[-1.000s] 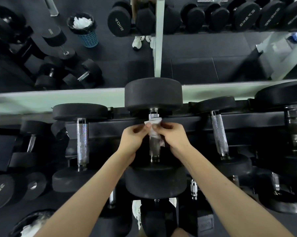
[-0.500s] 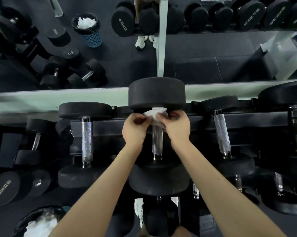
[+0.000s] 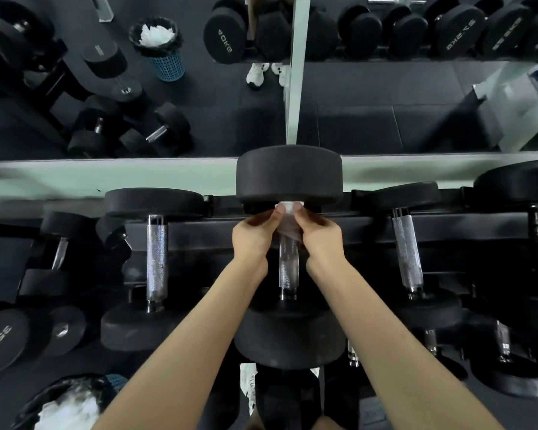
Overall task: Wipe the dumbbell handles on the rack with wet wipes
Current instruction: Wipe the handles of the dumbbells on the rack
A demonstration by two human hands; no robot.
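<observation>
Pinching a wet wipe around the dumbbell handle, left hand and right hand sit between neighbouring dumbbells.

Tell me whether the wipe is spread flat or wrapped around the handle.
Wrapped. The wipe curls around the far end of the handle, pinched on either side by the left hand and right hand.

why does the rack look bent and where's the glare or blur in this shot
Head view: wide-angle lens bows the rack rail and mirror ledge; knurled handles glint under overhead light; lower tiers sit in deep shadow; the bin and frame edges are soft, while the wet wipe stays fairly sharp.
</observation>
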